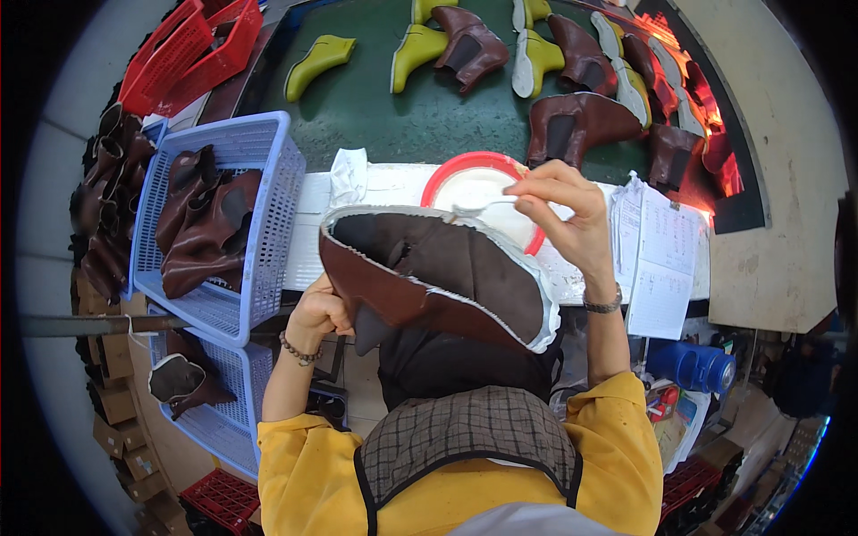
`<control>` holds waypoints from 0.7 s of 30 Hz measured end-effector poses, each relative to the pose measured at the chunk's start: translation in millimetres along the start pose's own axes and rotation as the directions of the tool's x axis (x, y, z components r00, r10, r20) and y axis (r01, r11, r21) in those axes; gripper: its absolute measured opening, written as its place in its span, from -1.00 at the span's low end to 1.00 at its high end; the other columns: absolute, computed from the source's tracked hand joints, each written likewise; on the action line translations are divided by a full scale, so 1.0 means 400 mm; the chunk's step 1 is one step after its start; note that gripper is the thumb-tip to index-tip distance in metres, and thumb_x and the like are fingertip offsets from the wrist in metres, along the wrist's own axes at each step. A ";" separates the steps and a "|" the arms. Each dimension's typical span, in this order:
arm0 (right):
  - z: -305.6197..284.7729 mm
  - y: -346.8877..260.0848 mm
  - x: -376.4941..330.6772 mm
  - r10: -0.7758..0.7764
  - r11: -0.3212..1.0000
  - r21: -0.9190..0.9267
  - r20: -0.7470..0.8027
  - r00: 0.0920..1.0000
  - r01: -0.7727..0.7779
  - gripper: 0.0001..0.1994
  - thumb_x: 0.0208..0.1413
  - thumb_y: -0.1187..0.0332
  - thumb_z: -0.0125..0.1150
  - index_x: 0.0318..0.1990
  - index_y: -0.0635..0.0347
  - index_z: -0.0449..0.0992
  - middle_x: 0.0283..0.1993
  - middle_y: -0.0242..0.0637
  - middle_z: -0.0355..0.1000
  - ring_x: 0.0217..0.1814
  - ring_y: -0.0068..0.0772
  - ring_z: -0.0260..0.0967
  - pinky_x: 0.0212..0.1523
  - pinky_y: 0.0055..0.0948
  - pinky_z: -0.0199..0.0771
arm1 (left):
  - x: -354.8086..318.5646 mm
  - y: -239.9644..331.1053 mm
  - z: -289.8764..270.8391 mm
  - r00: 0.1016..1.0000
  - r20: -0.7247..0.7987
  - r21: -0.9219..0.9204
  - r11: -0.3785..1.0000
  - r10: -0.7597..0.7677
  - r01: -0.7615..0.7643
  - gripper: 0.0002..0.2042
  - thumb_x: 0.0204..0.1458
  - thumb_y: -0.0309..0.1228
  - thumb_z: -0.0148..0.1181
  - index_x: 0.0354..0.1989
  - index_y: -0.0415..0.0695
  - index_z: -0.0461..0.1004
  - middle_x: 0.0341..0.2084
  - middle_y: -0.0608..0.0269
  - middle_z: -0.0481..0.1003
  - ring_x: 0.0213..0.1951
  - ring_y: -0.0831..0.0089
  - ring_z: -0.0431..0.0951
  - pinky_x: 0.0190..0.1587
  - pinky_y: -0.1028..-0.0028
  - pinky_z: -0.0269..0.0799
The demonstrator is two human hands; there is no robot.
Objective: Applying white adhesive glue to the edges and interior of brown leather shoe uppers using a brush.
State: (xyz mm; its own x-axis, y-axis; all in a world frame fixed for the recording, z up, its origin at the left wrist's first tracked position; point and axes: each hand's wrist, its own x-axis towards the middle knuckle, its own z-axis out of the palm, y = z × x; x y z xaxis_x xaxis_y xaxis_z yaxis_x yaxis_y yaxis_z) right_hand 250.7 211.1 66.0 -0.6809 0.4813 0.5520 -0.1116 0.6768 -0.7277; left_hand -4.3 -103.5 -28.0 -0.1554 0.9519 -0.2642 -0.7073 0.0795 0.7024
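Left grip [322,310] clamps a brown leather upper [384,288]; right grip [570,213], two o'clock, pinches a slim white applicator [485,205]; overloading could cause drips.

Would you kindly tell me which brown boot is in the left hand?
The brown boot at the picture's centre, its pale-rimmed opening facing up; the left hand grips it, and no other is held.
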 end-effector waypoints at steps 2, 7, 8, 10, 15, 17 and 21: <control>-0.024 -0.012 -0.004 -0.014 0.999 -0.037 0.047 0.999 0.016 -0.87 0.00 0.41 0.50 -0.27 0.08 0.74 -0.36 -0.44 0.55 -0.38 -0.54 0.39 -0.20 -0.45 0.18 | 0.010 0.027 0.090 0.990 -0.115 -0.012 0.996 -0.084 0.083 -0.12 -0.50 -0.84 -0.05 0.28 -0.35 0.25 -0.50 -0.15 0.51 -0.82 0.31 0.29 -0.78 0.42 0.17; -0.033 -0.029 0.027 -0.063 0.986 -0.140 0.204 0.977 0.092 -0.87 -0.04 0.42 0.50 -0.29 0.10 0.75 -0.36 -0.42 0.58 -0.27 -0.48 0.43 -0.17 -0.43 0.20 | 0.031 0.050 0.134 0.971 0.026 0.064 0.969 -0.239 0.237 -0.15 -0.43 -0.83 -0.05 0.30 -0.32 0.24 -0.52 -0.06 0.50 -0.81 0.43 0.26 -0.77 0.48 0.12; -0.027 -0.032 0.037 -0.108 0.977 -0.155 0.213 0.971 0.143 -0.87 -0.04 0.40 0.51 -0.30 0.09 0.74 -0.35 -0.43 0.56 -0.28 -0.49 0.42 -0.15 -0.42 0.19 | 0.036 0.054 0.148 0.956 0.058 0.109 0.954 -0.288 0.281 -0.15 -0.42 -0.82 -0.04 0.31 -0.32 0.23 -0.53 -0.03 0.49 -0.81 0.47 0.25 -0.77 0.50 0.12; -0.004 -0.031 0.058 -0.131 0.974 -0.144 0.256 0.958 0.172 -0.87 -0.05 0.39 0.52 -0.29 0.08 0.74 -0.34 -0.43 0.55 -0.28 -0.50 0.41 -0.15 -0.42 0.18 | 0.046 0.060 0.177 0.920 0.131 0.172 0.923 -0.369 0.345 -0.16 -0.39 -0.79 -0.01 0.32 -0.34 0.21 -0.52 0.04 0.49 -0.80 0.54 0.25 -0.76 0.55 0.11; 0.034 -0.017 0.098 -0.133 0.977 -0.118 0.310 0.942 0.176 -0.84 -0.05 0.35 0.54 -0.28 0.07 0.74 -0.33 -0.43 0.53 -0.26 -0.53 0.39 -0.15 -0.43 0.15 | 0.068 0.050 0.196 0.909 0.094 0.190 0.904 -0.406 0.384 -0.15 -0.40 -0.80 -0.02 0.33 -0.35 0.20 -0.47 0.02 0.50 -0.78 0.53 0.26 -0.76 0.55 0.13; 0.027 -0.008 0.086 -0.126 0.985 -0.079 0.286 0.950 0.155 -0.84 -0.06 0.37 0.54 -0.28 0.09 0.74 -0.32 -0.43 0.54 -0.23 -0.52 0.40 -0.13 -0.43 0.19 | 0.057 0.045 0.156 0.923 0.117 0.190 0.920 -0.367 0.342 -0.14 -0.41 -0.81 -0.03 0.33 -0.35 0.20 -0.45 -0.01 0.51 -0.78 0.51 0.28 -0.76 0.54 0.13; -0.013 0.039 0.019 -0.057 0.998 0.012 0.180 0.982 0.056 -0.83 -0.08 0.43 0.52 -0.27 0.12 0.74 -0.29 -0.39 0.56 -0.17 -0.45 0.44 -0.04 -0.40 0.31 | -0.003 0.025 0.060 0.996 -0.076 -0.001 0.999 -0.049 0.049 -0.15 -0.56 -0.83 -0.02 0.21 -0.46 0.29 -0.39 -0.24 0.54 -0.79 0.25 0.36 -0.79 0.42 0.21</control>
State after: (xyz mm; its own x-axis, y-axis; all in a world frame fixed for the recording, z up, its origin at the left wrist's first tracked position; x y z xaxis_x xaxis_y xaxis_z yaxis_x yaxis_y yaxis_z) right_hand 247.4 228.2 60.8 -0.7924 0.3338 0.5106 -0.1585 0.6957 -0.7006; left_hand 5.5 -96.8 -4.7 -0.1724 0.9214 -0.3482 -0.7150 0.1261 0.6877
